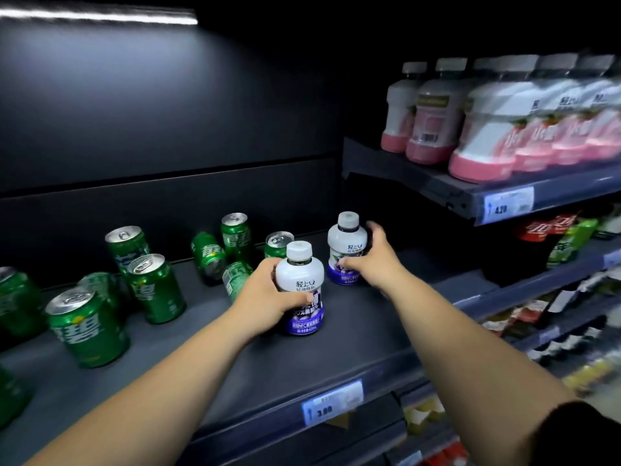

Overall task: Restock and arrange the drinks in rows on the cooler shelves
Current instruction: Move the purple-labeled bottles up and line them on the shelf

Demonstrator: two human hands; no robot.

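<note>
Two white bottles with purple bases stand upright on the dark cooler shelf point(336, 361). My left hand point(265, 297) wraps the nearer bottle point(302, 284) from its left side. My right hand point(373, 257) grips the farther bottle point(346, 243) from its right, fingers curled behind it. The farther bottle stands a little behind and to the right of the nearer one. Green cans point(158, 287) are scattered over the left of the same shelf, some upright, a few lying tipped point(208, 253).
A higher shelf point(463, 196) at the right carries a row of white and pink bottles point(487, 129). Below it sit red and green drinks point(554, 240). Price tags point(332, 401) hang on the shelf fronts. Lower shelves at the right hold more packaged goods.
</note>
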